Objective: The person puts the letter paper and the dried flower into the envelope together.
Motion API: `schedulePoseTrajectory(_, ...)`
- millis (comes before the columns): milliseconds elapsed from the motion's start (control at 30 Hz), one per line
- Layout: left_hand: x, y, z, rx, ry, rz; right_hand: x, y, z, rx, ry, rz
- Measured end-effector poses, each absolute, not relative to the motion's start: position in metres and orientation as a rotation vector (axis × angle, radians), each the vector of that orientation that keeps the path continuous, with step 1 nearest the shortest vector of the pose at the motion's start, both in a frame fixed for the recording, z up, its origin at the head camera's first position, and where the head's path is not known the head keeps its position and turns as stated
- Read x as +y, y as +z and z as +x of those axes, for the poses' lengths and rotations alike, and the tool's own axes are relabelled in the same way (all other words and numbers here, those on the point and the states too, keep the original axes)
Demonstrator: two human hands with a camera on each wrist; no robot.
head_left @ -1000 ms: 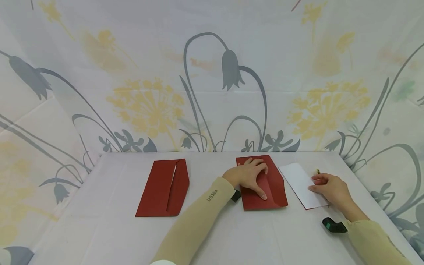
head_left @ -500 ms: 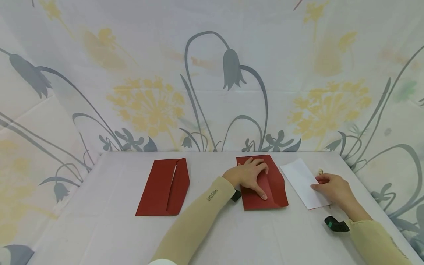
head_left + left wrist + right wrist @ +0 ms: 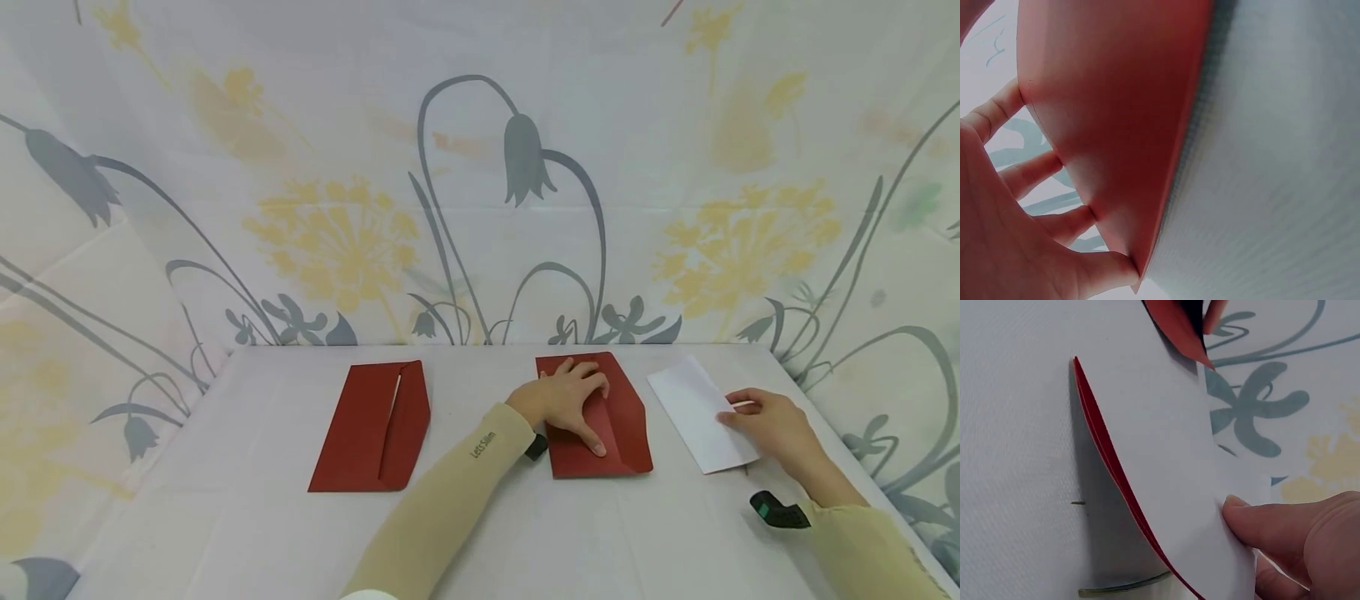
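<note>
A red envelope point(image 3: 633, 421) lies at the middle right of the table, its flap turned to the right. My left hand point(image 3: 566, 402) rests on it with spread fingers; in the left wrist view its fingertips point(image 3: 1119, 269) press against the envelope's edge. To the right, my right hand point(image 3: 776, 429) pinches a card point(image 3: 693, 412) by its right side. The card's upper face is white, and a red layer shows along its edge point(image 3: 1110, 450) in the right wrist view. There it is tilted above the tablecloth, thumb point(image 3: 1260, 522) on the white face, the other fingers mostly hidden behind.
A second red envelope point(image 3: 348, 429) lies on the left, a white strip showing along its flap. Under the card a thin green stem-like thing point(image 3: 1125, 589) shows. A white tablecloth point(image 3: 247, 450) covers the table, and a flower-printed cloth point(image 3: 345, 233) hangs behind it.
My right hand has moved a little to the right with the card, and the small yellowish thing by its fingers is now hidden. The left hand has kept its place on the envelope.
</note>
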State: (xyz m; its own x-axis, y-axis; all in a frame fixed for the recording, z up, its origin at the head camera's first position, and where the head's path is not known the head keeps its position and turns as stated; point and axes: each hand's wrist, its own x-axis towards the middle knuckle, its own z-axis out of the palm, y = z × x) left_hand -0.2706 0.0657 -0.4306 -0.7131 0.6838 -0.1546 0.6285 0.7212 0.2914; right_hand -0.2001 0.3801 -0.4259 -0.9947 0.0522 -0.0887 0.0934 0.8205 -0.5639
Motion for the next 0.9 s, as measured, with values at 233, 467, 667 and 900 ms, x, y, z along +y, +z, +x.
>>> schedulePoseTrajectory(233,0.066,-0.433,-0.272,2.671,0.324,1.026,0.382,-0.419,-0.199,2.985,-0.944,0.083)
schedulePoseTrajectory(467,0.067,-0.433,-0.272,2.673,0.324,1.019,0.383,-0.412,-0.199,3.023,-0.980,0.078)
schedulePoseTrajectory(667,0.067,-0.434,-0.272,2.683,0.307,1.015,0.378,-0.405,-0.195,3.094,-0.982,0.074)
schedulePoseTrajectory(900,0.068,-0.435,-0.271,2.688,0.286,1.020,0.360,-0.395,-0.194,3.019,-1.146,0.213)
